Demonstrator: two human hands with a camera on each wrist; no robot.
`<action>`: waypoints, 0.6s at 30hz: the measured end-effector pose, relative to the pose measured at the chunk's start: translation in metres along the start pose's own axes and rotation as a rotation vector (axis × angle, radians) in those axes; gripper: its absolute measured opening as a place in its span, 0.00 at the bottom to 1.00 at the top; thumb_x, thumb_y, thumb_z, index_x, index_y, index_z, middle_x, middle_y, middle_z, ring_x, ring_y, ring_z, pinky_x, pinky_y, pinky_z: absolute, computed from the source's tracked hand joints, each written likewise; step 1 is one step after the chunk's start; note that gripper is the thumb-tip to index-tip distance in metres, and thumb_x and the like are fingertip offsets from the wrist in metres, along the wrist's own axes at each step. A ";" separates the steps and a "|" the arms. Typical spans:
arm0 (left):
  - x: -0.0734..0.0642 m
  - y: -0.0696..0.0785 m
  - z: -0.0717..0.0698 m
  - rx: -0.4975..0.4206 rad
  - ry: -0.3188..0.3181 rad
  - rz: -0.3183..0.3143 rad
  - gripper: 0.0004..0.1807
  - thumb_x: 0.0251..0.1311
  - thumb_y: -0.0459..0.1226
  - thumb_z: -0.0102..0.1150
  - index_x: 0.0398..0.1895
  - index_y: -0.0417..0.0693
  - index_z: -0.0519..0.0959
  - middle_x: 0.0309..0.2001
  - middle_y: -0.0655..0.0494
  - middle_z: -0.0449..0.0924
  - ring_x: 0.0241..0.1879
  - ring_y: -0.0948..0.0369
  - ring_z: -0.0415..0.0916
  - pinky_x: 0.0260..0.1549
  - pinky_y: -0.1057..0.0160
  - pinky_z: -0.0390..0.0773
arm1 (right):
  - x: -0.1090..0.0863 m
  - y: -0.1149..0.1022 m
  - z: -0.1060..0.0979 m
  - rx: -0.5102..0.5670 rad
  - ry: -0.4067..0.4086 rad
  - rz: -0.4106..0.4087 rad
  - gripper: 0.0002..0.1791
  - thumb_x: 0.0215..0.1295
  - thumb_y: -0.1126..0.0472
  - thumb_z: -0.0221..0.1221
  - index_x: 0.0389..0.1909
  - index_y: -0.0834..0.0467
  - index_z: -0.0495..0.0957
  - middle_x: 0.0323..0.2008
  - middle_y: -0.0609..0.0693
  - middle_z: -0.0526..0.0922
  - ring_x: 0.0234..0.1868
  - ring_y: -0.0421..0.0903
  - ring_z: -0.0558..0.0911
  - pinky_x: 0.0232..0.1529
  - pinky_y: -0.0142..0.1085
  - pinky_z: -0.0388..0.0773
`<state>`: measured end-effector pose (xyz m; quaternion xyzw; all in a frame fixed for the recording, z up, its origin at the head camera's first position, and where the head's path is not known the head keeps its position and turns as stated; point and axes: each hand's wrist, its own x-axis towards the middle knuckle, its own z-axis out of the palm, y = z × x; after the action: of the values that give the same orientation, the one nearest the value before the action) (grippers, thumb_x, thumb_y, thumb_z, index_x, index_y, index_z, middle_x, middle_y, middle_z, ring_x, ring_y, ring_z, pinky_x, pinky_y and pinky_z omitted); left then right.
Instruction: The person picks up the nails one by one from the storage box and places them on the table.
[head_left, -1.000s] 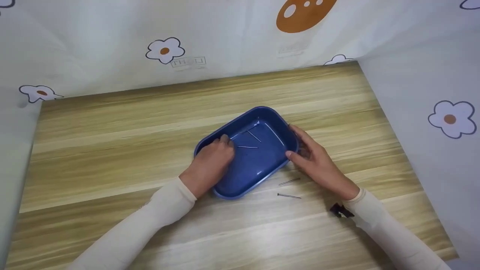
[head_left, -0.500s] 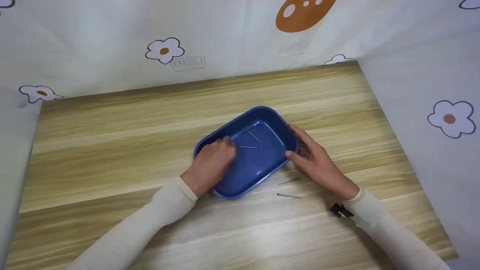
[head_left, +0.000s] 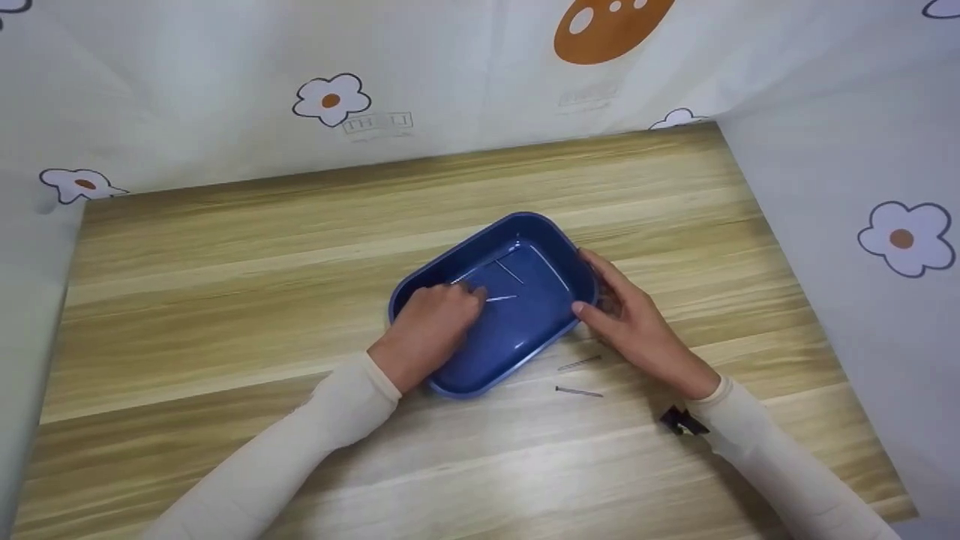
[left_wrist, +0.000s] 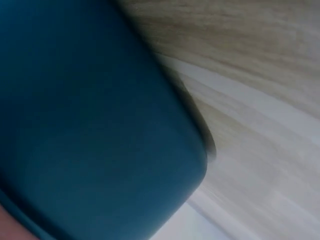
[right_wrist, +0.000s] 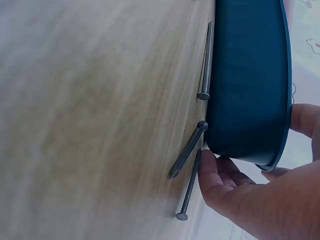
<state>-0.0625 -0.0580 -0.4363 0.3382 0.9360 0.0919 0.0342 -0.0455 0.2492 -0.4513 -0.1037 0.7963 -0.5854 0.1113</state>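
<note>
A blue rectangular tray (head_left: 495,345) sits at an angle on the table. My left hand (head_left: 431,326) reaches into it with curled fingers and appears to pinch a nail (head_left: 502,298) by its near end; the fingertips are hidden. Another nail (head_left: 510,271) lies on the tray's floor, by the far wall. My right hand (head_left: 637,330) holds the tray's right end, thumb over the rim and fingers outside. In the right wrist view, several nails (right_wrist: 188,150) lie outside beside the tray, near that hand's fingers. The left wrist view shows mostly the tray's outer wall (left_wrist: 100,125).
Two nails, one (head_left: 579,363) above the other (head_left: 579,391), lie on the wood-grain table (head_left: 225,255) in front of the tray. White flower-printed sheets (head_left: 465,67) border the table at the back and sides. A small black object (head_left: 682,421) is at the right sleeve.
My left hand has moved slightly right within the tray. The nail at its fingertips has tilted and shifted a little. The right hand and the tray have stayed put.
</note>
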 end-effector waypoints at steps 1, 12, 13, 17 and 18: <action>0.000 0.001 0.000 0.004 0.003 0.011 0.10 0.66 0.21 0.68 0.49 0.33 0.85 0.39 0.38 0.88 0.37 0.44 0.89 0.35 0.47 0.91 | 0.000 0.000 0.000 -0.002 0.001 0.000 0.42 0.79 0.62 0.67 0.88 0.50 0.61 0.81 0.58 0.69 0.73 0.59 0.78 0.68 0.34 0.79; -0.001 0.003 0.005 0.107 0.079 0.061 0.02 0.67 0.25 0.68 0.37 0.37 0.85 0.30 0.44 0.86 0.30 0.48 0.88 0.25 0.49 0.88 | 0.001 0.000 -0.001 -0.015 -0.003 -0.006 0.42 0.79 0.62 0.67 0.88 0.51 0.61 0.80 0.59 0.70 0.73 0.60 0.79 0.68 0.35 0.80; 0.000 0.005 0.005 0.102 0.075 0.061 0.02 0.70 0.28 0.68 0.37 0.37 0.85 0.30 0.44 0.86 0.30 0.48 0.88 0.25 0.48 0.88 | 0.001 0.000 -0.001 -0.016 -0.003 -0.006 0.42 0.79 0.62 0.67 0.88 0.52 0.60 0.81 0.59 0.70 0.73 0.60 0.79 0.68 0.35 0.79; 0.003 0.011 0.005 0.082 0.040 0.072 0.15 0.78 0.42 0.67 0.41 0.36 0.86 0.32 0.44 0.86 0.31 0.48 0.88 0.28 0.49 0.89 | 0.001 0.000 -0.001 -0.015 -0.001 -0.002 0.42 0.79 0.62 0.67 0.88 0.51 0.60 0.81 0.58 0.70 0.74 0.59 0.78 0.69 0.36 0.79; 0.004 0.012 0.005 0.080 0.028 0.078 0.18 0.78 0.45 0.67 0.43 0.35 0.86 0.32 0.44 0.86 0.31 0.48 0.88 0.28 0.49 0.89 | 0.001 0.000 -0.001 -0.013 0.000 -0.001 0.42 0.79 0.61 0.67 0.88 0.50 0.60 0.81 0.58 0.70 0.73 0.60 0.78 0.69 0.36 0.79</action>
<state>-0.0576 -0.0460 -0.4386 0.3742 0.9254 0.0602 0.0037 -0.0463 0.2498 -0.4514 -0.1050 0.8001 -0.5803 0.1102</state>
